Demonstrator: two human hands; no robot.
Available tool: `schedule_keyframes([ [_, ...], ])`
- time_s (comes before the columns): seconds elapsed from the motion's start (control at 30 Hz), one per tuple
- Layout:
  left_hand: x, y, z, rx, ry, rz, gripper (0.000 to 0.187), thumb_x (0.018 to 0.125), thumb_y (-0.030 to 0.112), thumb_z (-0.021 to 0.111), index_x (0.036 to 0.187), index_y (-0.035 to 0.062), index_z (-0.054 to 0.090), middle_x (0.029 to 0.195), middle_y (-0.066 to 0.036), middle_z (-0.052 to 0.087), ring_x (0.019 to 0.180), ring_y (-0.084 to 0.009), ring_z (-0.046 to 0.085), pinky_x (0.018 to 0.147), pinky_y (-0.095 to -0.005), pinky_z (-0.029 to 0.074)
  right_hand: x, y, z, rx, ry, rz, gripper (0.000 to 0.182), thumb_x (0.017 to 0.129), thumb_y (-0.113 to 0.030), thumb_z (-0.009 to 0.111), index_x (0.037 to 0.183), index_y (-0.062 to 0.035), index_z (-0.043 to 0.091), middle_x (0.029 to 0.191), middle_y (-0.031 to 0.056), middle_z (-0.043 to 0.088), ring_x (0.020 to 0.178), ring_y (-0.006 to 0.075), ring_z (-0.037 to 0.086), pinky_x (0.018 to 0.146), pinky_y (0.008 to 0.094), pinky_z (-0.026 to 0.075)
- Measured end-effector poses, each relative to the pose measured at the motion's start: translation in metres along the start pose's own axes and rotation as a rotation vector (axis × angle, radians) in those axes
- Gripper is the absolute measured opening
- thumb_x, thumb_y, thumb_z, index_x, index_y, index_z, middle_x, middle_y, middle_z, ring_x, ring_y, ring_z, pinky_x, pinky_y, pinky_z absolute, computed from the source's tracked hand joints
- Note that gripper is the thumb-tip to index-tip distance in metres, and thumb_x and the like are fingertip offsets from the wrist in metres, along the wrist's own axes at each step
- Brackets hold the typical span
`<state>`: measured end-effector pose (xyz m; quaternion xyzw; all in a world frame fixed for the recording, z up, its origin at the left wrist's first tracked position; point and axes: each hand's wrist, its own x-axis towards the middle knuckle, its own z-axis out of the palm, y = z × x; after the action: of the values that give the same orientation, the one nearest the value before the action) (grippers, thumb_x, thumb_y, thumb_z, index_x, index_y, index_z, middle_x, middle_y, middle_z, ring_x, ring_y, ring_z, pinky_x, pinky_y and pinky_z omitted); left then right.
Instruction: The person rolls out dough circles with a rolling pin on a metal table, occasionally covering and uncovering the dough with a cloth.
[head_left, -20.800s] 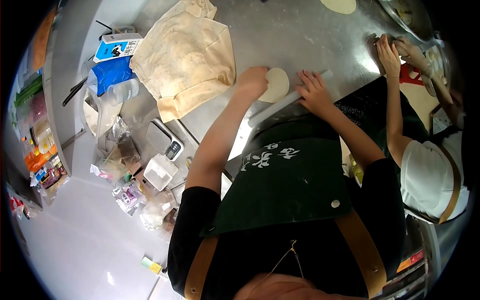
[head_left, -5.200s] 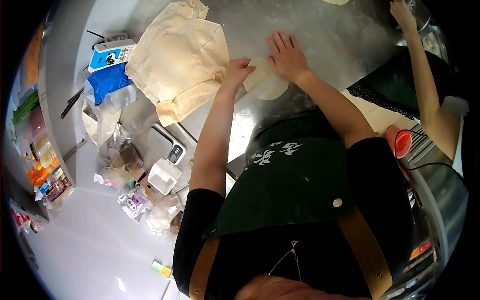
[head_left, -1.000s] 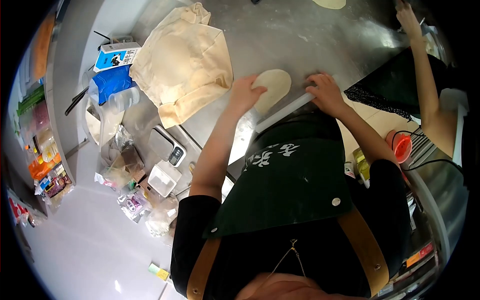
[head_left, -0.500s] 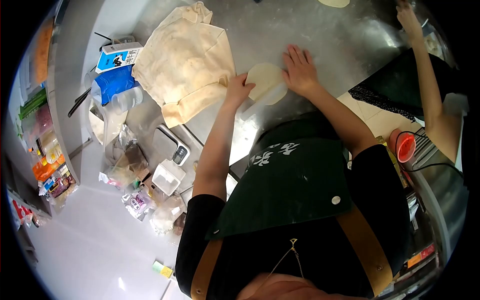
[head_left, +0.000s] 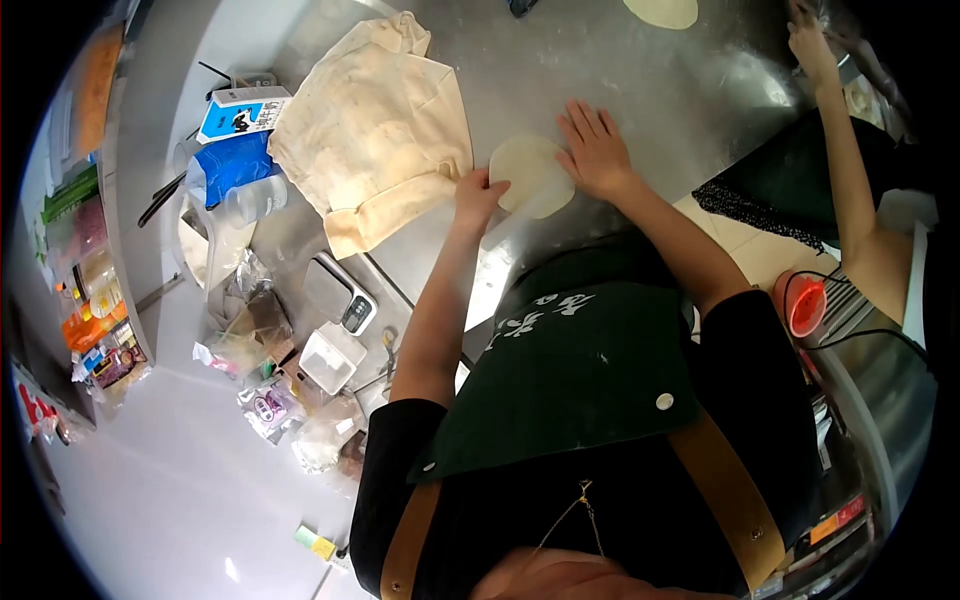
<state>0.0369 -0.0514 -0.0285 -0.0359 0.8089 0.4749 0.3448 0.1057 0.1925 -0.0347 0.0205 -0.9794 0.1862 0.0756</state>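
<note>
A thin round sheet of dough [head_left: 532, 178] lies flat on the metal worktop. At its left edge, my left hand [head_left: 480, 197] is closed, thumb and fingers pinching the rim. My right hand [head_left: 597, 155] rests at the dough's right edge, palm down with the fingers stretched out. Whether anything is under that palm is hidden. To the left of my left hand, a cream cloth [head_left: 375, 140] is spread in folds over something lumpy. Another flat dough round [head_left: 662, 10] is partly visible at the top edge.
A milk carton [head_left: 243, 113], a blue bag [head_left: 230, 165] and a clear cup [head_left: 258, 199] stand left of the cloth. Nearer are a digital scale [head_left: 341, 291], a white tub [head_left: 331, 357] and plastic bags. Another person's arm [head_left: 835, 130] reaches in at right, above a red container [head_left: 803, 303].
My right hand has shifted slightly down, its fingers a little more spread. A pale blurred bar across the dough's lower part no longer shows clearly. My left hand stays at the rim.
</note>
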Motion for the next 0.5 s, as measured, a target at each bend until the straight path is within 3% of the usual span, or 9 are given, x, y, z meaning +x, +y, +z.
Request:
schedule_keyframes([
  [0.1,-0.007,-0.014,0.016,0.047,0.13,0.02,0.025,0.075,0.016,0.072,0.09,-0.0038,0.067,0.075,-0.011,0.067,0.069,-0.0173,0.062,0.063,-0.0324,0.048,-0.052,0.011,-0.021,0.056,-0.012,-0.116,0.051,0.076,-0.032,0.071,0.116,-0.003,0.059,0.14,0.0179,0.044,0.131,0.0349,0.041,0.111,0.0517,0.027],
  [0.27,-0.023,-0.009,0.043,0.133,0.394,0.11,0.025,0.077,0.018,0.071,0.083,-0.0044,0.063,0.072,-0.018,0.065,0.065,-0.0289,0.062,0.06,-0.0383,0.046,-0.079,0.026,-0.047,0.042,-0.17,-0.228,0.034,0.067,-0.021,0.076,0.094,-0.0079,0.06,0.117,0.012,0.055,0.118,0.0299,0.049,0.109,0.0478,0.031],
  [0.3,-0.029,-0.003,0.046,0.172,0.434,0.221,0.021,0.078,0.016,0.07,0.08,-0.0032,0.062,0.069,-0.02,0.061,0.063,-0.0346,0.059,0.059,-0.0394,0.044,-0.08,0.026,-0.052,0.066,-0.19,-0.255,0.031,0.066,-0.018,0.076,0.091,-0.0087,0.06,0.111,0.0103,0.056,0.115,0.0288,0.05,0.109,0.0471,0.032],
  [0.4,-0.046,0.023,0.049,0.468,0.438,0.345,0.021,0.079,0.017,0.071,0.082,-0.0028,0.064,0.063,-0.017,0.057,0.055,-0.0277,0.052,0.054,-0.0364,0.041,-0.088,0.026,-0.069,0.124,-0.172,-0.222,0.03,0.066,-0.015,0.074,0.091,-0.0088,0.059,0.101,0.0079,0.056,0.105,0.0278,0.053,0.108,0.0452,0.034],
  [0.5,-0.067,0.069,0.056,0.388,0.378,0.436,0.015,0.077,0.01,0.069,0.075,-0.0007,0.06,0.064,-0.018,0.054,0.059,-0.0367,0.053,0.056,-0.0414,0.042,-0.106,0.034,-0.081,0.096,-0.174,-0.158,0.034,0.064,-0.011,0.074,0.095,-0.009,0.06,0.099,0.0062,0.056,0.102,0.0275,0.053,0.107,0.0446,0.035],
])
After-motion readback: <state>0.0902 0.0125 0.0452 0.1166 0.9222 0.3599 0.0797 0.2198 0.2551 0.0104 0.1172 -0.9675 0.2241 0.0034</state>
